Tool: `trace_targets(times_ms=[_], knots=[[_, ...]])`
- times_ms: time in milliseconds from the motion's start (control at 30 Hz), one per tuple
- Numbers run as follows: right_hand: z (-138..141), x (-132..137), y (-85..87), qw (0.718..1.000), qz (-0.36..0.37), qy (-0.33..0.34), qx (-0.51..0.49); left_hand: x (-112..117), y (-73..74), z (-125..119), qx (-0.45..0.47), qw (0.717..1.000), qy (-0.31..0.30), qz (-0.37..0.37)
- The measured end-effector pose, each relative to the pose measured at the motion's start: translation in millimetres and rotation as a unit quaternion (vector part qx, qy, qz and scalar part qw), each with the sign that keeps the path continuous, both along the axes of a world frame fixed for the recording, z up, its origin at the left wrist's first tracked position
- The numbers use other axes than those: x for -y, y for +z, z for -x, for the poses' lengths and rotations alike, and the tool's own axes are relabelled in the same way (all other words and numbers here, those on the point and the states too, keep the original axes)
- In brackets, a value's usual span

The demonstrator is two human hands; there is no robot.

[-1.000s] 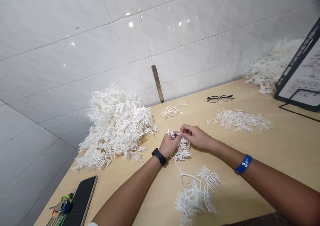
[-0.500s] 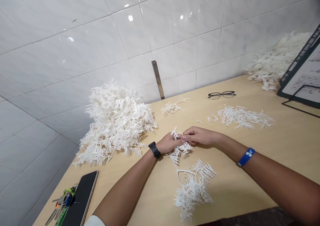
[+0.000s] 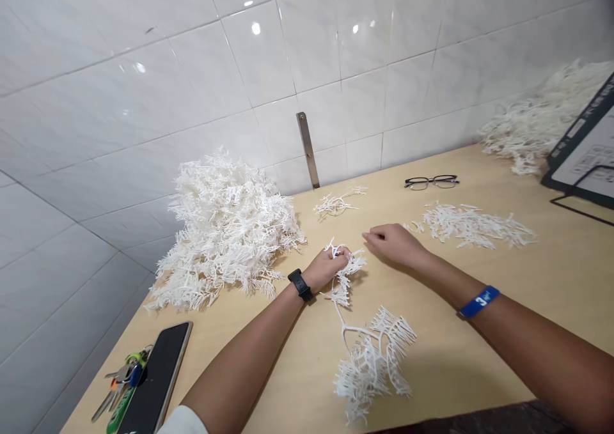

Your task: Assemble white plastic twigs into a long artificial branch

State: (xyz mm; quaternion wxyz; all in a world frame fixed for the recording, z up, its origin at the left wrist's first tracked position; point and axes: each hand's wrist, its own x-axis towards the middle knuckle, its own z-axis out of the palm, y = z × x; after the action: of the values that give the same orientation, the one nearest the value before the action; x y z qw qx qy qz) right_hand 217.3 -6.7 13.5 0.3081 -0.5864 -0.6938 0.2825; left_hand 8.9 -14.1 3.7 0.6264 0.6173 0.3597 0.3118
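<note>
My left hand (image 3: 327, 266) is closed round the upper end of a white branching plastic sprue (image 3: 369, 351) that trails toward me across the wooden table (image 3: 480, 357). My right hand (image 3: 396, 242) lies just right of it, apart from the sprue, fingers curled in a pinch; whether a small piece is in them I cannot make out. A black watch is on my left wrist and a blue band on my right forearm.
A tall heap of white sprues (image 3: 225, 229) stands at the left by the tiled wall. Loose white pieces (image 3: 474, 224) lie at the right, a small sprue (image 3: 337, 202) and glasses (image 3: 432, 181) farther back. Phone (image 3: 156, 379) and keys (image 3: 118, 389) sit near left; another heap (image 3: 542, 124) and a board (image 3: 588, 153) far right.
My right hand has come away from my left hand and the sprue, moving to the right. The left hand still holds the sprue.
</note>
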Motion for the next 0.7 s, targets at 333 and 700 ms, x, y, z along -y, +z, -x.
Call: trace_targets(times_ms=[333, 700], knots=[[8.0, 16.0, 14.7, 0.978, 0.061, 0.195, -0.045, 2.2, 2.3, 1.7, -0.054, 0.993, -0.067, -0.075], [8.5, 15.7, 1.8, 0.908, 0.168, 0.34, -0.18, 0.1, 1.0, 2.9, -0.057, 0.991, -0.11, -0.05]])
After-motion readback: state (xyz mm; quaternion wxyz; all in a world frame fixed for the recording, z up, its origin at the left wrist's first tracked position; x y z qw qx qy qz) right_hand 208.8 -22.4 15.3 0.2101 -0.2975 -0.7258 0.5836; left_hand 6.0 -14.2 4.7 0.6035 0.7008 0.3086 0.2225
